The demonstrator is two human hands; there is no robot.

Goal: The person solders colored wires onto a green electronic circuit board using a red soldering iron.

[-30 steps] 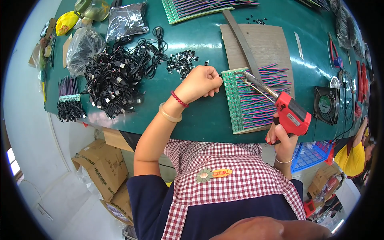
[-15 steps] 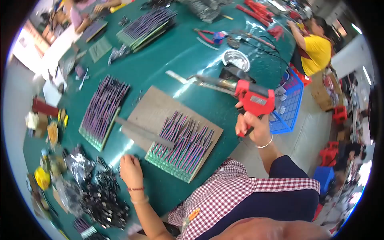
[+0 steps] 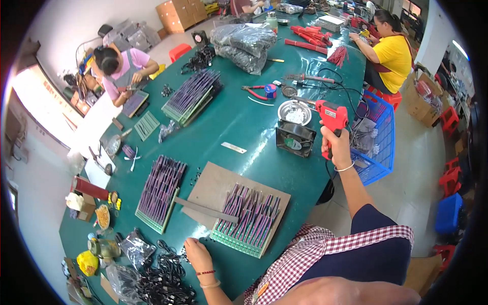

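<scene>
My right hand (image 3: 336,145) grips the handle of a red soldering gun (image 3: 333,116), held above the table's right side. Its nozzle points left toward a metal bowl (image 3: 295,113) of small white pieces. My left hand (image 3: 197,255) rests on the table with its fingers curled down. Small dark bits show at its fingertips; what it pinches, if anything, is hidden. Just beyond it, a green circuit board panel (image 3: 236,245) with rows of purple and black wires lies on a brown board (image 3: 211,177). A flat grey strip (image 3: 203,209) lies across the wires.
A second wired panel (image 3: 161,193) lies to the left, near black cables (image 3: 168,277). A black fan (image 3: 295,138) stands before the bowl. A blue basket (image 3: 378,137) is at the right edge. Co-workers sit across the table and at the far right; pliers (image 3: 259,92) lie farther back.
The view has tilted up, showing more of the far table. My right hand has carried the soldering gun away from the wired panel, toward the bowl. My left hand stays near the panel.
</scene>
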